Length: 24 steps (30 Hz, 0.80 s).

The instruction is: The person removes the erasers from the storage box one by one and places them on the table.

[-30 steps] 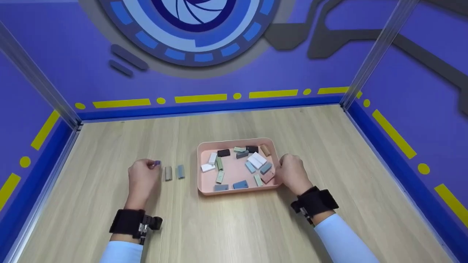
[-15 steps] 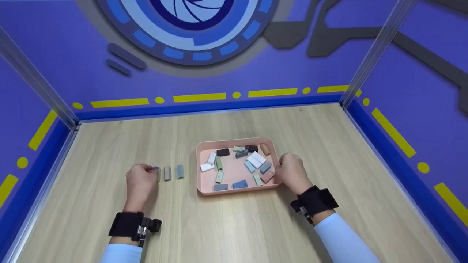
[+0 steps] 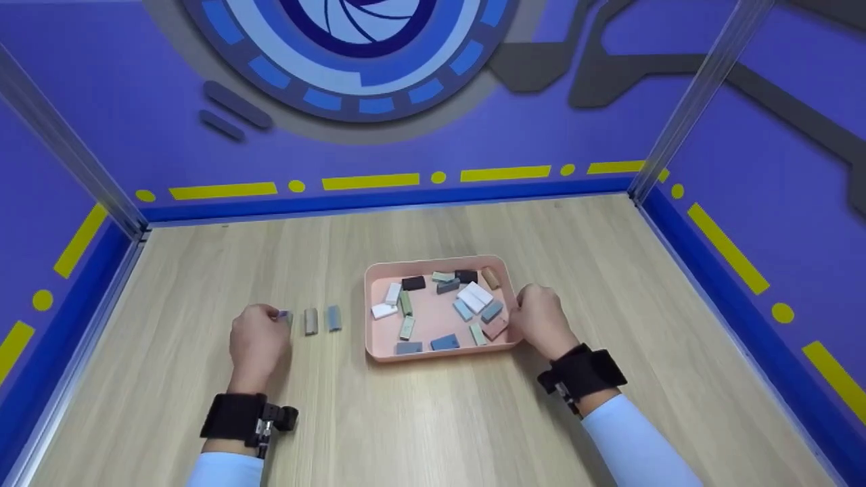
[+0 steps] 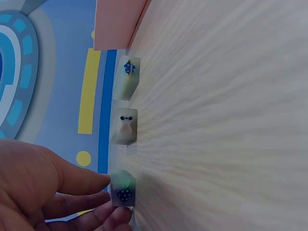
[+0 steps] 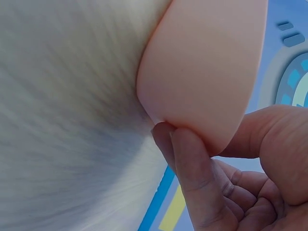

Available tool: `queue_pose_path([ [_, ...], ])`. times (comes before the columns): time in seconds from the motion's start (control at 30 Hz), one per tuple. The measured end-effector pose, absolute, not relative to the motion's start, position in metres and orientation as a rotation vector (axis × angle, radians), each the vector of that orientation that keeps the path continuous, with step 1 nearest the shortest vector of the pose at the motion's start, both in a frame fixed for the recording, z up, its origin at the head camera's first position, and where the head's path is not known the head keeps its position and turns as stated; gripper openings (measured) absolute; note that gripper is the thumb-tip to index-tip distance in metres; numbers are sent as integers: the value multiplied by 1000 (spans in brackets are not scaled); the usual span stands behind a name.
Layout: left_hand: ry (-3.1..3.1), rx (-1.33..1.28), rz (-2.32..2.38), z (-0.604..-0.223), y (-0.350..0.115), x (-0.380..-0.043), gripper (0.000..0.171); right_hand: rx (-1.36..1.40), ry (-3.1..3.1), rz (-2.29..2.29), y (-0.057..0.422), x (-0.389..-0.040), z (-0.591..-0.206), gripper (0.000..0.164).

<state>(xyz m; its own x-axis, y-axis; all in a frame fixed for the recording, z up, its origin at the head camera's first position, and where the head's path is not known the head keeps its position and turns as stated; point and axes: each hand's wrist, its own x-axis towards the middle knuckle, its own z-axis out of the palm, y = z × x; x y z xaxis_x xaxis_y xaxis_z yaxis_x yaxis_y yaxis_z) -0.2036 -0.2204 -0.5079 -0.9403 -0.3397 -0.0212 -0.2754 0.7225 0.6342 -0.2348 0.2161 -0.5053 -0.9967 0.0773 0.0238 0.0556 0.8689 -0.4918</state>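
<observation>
My left hand [image 3: 258, 341] pinches a small block [image 4: 123, 188] with a dark blue grape-like print between thumb and fingers. This block stands on the table at the left end of a short row. Beside it, apart from one another, are a grey-beige block [image 3: 310, 322] with a small face-like print and a blue-grey block [image 3: 334, 318] with a blue print in the left wrist view. On the other side, my right hand [image 3: 543, 321] grips the right wall of a shallow pink tray [image 5: 207, 72], thumb inside or over the rim and fingers outside.
Several loose blocks lie in the tray, among them white blocks [image 3: 475, 297], a black block [image 3: 413, 283], a green block [image 3: 406, 303] and a blue block [image 3: 444, 342]. Purple-blue panels [image 3: 433, 155] wall in the wooden table [image 3: 433, 419] at the back and sides.
My left hand has come slightly down and to the left, bringing its block down beside the other two. The right hand and the tray have stayed in place.
</observation>
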Motion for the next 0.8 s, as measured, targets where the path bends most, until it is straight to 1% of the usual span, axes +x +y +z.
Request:
queue_pose_path([
  [0.1,-2810,461,-943,-502,-215,-204,36,-121,-3013,809,216,-235,-504,20],
  [0.23,-2772,310,-817,-491,-198,-206,42,-136,-3042,831,216,-236,-502,24],
  [0.3,-2751,221,-756,-484,-187,-207,45,-149,-3063,851,216,-235,-500,24],
  [0.43,-2739,77,-720,-472,-161,-208,51,-193,-3105,910,215,-236,-499,16],
  [0.53,-2755,17,-735,-465,-138,-209,55,-212,-3119,937,215,-235,-497,9],
  [0.63,-2793,-26,-765,-461,-114,-209,59,-209,-3123,937,214,-235,-496,6],
  [0.73,-2848,-69,-812,-459,-91,-209,62,-177,-3124,927,214,-233,-494,8],
  [0.8,-2880,-115,-826,-460,-76,-209,63,-161,-3120,909,214,-233,-494,14],
])
